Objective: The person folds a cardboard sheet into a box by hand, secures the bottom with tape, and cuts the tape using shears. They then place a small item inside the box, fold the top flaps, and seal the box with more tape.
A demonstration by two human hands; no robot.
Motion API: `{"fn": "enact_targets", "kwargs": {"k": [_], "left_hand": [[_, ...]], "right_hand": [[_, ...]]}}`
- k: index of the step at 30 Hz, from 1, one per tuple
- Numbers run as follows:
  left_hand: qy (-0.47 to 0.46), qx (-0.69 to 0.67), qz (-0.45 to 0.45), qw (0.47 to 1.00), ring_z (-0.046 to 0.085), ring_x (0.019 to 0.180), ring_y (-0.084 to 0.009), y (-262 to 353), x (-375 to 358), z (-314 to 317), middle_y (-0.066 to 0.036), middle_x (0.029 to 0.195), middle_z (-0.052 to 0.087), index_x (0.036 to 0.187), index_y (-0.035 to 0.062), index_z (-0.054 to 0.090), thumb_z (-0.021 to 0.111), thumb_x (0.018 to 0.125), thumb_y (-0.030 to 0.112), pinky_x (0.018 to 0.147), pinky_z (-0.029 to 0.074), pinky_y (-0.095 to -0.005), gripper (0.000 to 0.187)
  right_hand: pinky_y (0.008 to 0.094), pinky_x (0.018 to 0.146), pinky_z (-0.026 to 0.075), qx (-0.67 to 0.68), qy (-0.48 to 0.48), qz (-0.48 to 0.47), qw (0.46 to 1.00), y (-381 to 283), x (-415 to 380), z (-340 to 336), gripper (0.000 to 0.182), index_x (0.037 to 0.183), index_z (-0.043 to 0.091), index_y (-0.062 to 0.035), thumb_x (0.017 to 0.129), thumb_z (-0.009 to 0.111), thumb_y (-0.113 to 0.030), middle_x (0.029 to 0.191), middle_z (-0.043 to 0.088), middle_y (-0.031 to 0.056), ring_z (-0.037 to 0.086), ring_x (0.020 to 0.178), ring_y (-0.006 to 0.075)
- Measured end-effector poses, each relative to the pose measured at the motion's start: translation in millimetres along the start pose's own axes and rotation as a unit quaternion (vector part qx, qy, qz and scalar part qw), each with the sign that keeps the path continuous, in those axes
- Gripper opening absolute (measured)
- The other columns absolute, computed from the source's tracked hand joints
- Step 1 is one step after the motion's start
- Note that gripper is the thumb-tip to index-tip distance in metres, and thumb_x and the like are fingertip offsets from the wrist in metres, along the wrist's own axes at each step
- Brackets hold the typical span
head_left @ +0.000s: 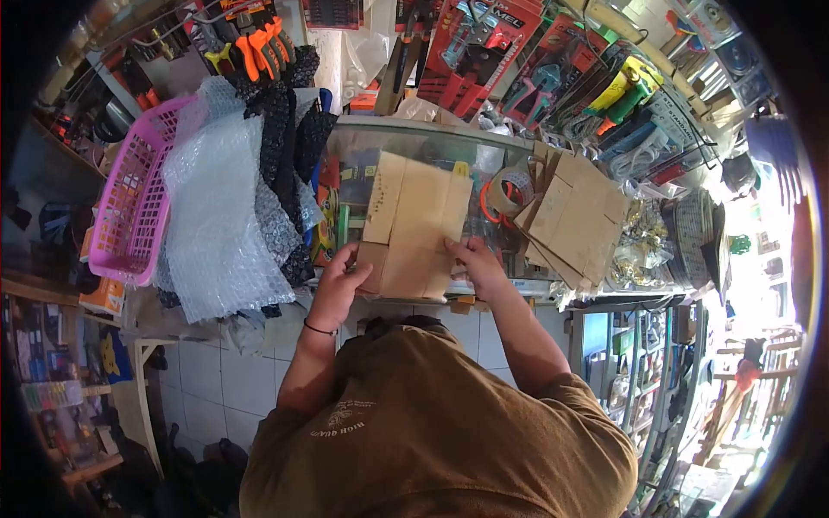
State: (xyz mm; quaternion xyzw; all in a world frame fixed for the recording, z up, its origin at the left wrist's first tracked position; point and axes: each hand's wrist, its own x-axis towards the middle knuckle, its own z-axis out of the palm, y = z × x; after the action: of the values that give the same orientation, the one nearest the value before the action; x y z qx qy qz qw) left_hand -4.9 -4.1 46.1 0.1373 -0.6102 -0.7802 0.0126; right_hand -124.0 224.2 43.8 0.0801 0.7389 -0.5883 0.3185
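A flattened brown cardboard box lies tilted over the glass counter, its creased flaps facing up. My left hand, with a dark band at the wrist, grips the box's lower left edge, thumb on top. On the opposite edge, the thumb and fingers of my right hand pinch the cardboard; some fingertips are hidden beneath it. A roll of clear tape stands just beyond my right hand, near an orange ring-shaped item. Further right is a stack of flat cardboard pieces.
Bubble wrap and black wrap drape over the counter's left side, beside a pink plastic basket. Packaged tools and orange-handled pliers hang along the back. A glass display case stands at right.
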Motion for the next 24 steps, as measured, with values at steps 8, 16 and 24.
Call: {"fn": "enact_targets", "kwargs": {"k": [8, 16, 24], "left_hand": [[-0.020, -0.160, -0.049, 0.986, 0.057, 0.096, -0.0146, 14.4, 1.1, 11.9, -0.007, 0.109, 0.057, 0.121, 0.0019, 0.045, 0.055, 0.088, 0.010, 0.082, 0.049, -0.0288, 0.035], [0.196, 0.403, 0.327, 0.832, 0.049, 0.112, -0.0255, 33.6, -27.1, 79.9, -0.010, 0.114, 0.053, 0.125, 0.0059, 0.046, 0.071, 0.076, 0.029, 0.095, 0.039, -0.0390, 0.060], [-0.002, 0.575, 0.333, 0.747, 0.059, 0.094, -0.0253, 59.4, -9.2, 105.2, -0.007, 0.099, 0.062, 0.102, 0.0101, 0.062, 0.065, 0.075, 0.018, 0.088, 0.042, -0.0402, 0.028]], "right_hand": [[0.0310, 0.081, 0.048, 0.183, -0.192, -0.024, 0.964, -28.3, -12.3, -10.4, 0.035, 0.117, 0.050, 0.0012, 0.090, 0.053, -0.020, 0.107, 0.060, 0.0102, 0.060, 0.094, 0.0192], [0.0339, 0.081, 0.050, 0.307, -0.199, 0.018, 0.930, 0.4, -2.5, -31.5, 0.034, 0.113, 0.049, 0.0067, 0.089, 0.052, -0.016, 0.106, 0.060, 0.0144, 0.062, 0.092, 0.0223], [0.0319, 0.058, 0.050, 0.319, -0.270, 0.035, 0.908, -18.5, -28.6, -44.6, 0.030, 0.104, 0.053, 0.0053, 0.091, 0.049, -0.021, 0.095, 0.061, 0.0132, 0.061, 0.076, 0.0186]]}}
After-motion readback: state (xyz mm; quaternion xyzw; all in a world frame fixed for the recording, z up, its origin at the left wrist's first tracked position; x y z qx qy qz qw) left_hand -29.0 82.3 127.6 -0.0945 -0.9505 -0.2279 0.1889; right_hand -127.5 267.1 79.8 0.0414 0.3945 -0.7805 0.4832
